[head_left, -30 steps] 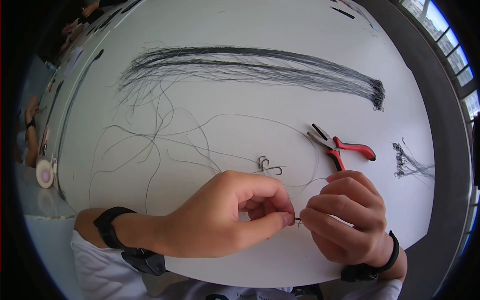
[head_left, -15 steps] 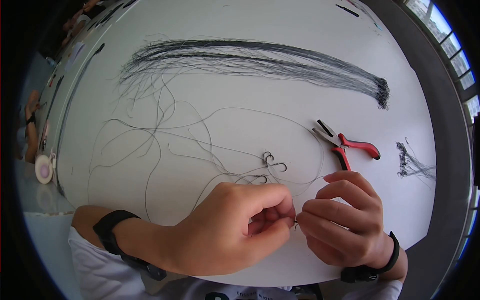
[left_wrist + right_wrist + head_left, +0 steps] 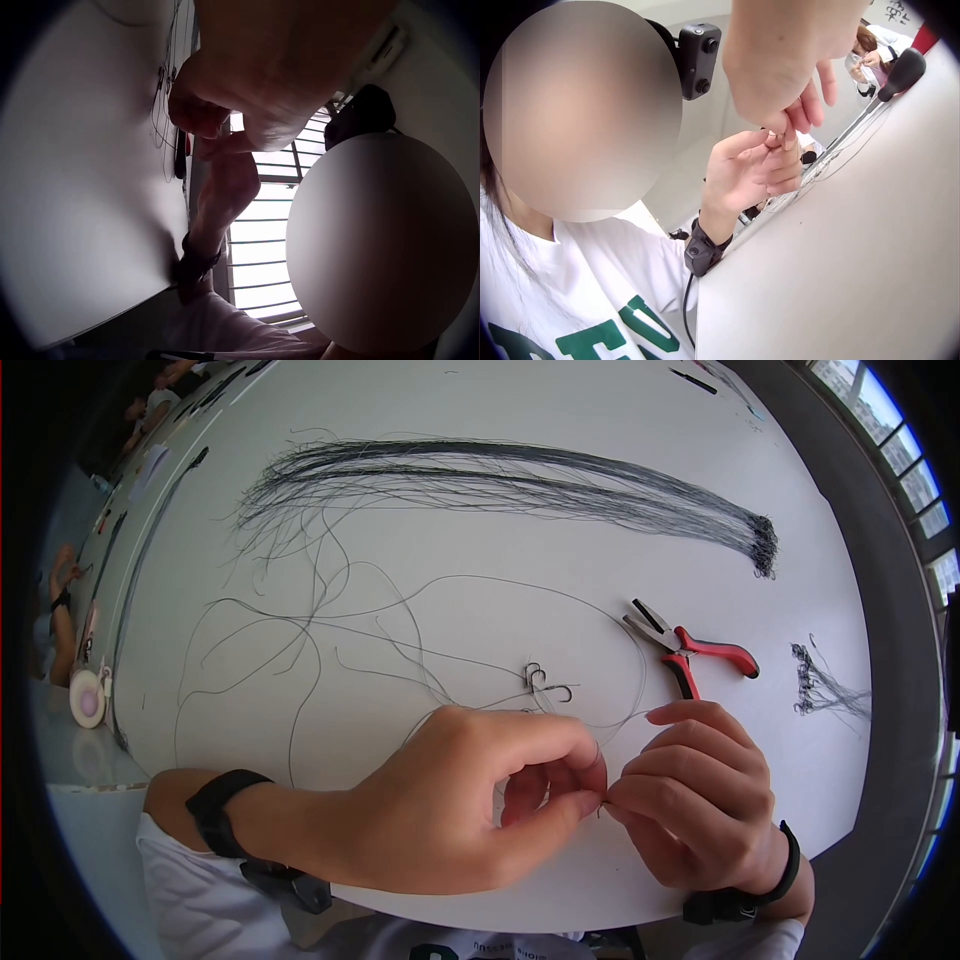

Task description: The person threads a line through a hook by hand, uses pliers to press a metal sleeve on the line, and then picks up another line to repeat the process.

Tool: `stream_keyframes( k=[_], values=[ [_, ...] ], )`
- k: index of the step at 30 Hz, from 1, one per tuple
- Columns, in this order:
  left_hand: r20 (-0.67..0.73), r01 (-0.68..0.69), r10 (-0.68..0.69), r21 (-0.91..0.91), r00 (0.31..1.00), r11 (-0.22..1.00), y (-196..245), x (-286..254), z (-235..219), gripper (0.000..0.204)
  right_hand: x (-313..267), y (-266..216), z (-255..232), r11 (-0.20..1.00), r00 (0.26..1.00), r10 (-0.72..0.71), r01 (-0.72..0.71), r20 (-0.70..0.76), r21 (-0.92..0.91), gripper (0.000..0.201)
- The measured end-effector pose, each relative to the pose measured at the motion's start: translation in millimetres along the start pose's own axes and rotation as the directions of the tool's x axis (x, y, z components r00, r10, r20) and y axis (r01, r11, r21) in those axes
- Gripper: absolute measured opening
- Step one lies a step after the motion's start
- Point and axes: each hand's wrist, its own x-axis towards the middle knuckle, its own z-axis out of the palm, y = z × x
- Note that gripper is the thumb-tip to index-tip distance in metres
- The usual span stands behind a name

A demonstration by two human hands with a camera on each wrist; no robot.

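Spreading under your hands, the table [image 3: 480,560]: pale top, reaching well beyond both of them.
Long bundle of dark strands [image 3: 500,452]: out past your fingers, running crosswise from your left side to your right, dense knotted end on the right.
Left hand [image 3: 450,805]: palm inward, thumb and forefinger pinching a tiny dark piece [image 3: 599,811], other fingers curled behind.
Right hand [image 3: 700,795]: fingers bent, tips meeting the left's and pinching the same piece from its own side.
Pliers [image 3: 678,657]: just beyond your right fingers, red handles, jaws parted and pointing away to the left.
Short strand cluster [image 3: 803,680]: off to the right of your right hand.
Loose hooks [image 3: 567,695]: just past your left knuckles, among thin curling lines.
Tiny dark piece: right between the two pinches, neither hand plainly nearer; a fine tip pokes toward you, but its long axis is too small to read.
View against view: the right wrist camera opens up your left palm and its bent fingers, which the head view hides behind the back of that hand.
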Motion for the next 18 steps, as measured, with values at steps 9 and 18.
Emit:
stream_keyframes(
  k=[9,18],
  values=[
    [-0.033,-0.099,0.1,0.037,0.994,0.994,-5.0,2.8,1.3,0.01,-2.3,2.7,-0.3,0.983,0.993,0.112,-0.118,0.043,0.144,0.019],
    [-0.053,-0.193,0.205,0.175,0.977,0.966,-5.5,1.5,2.2,0.009,-2.0,1.6,-2.6,0.943,0.981,0.168,-0.188,0.094,0.276,0.022]
  ],
)
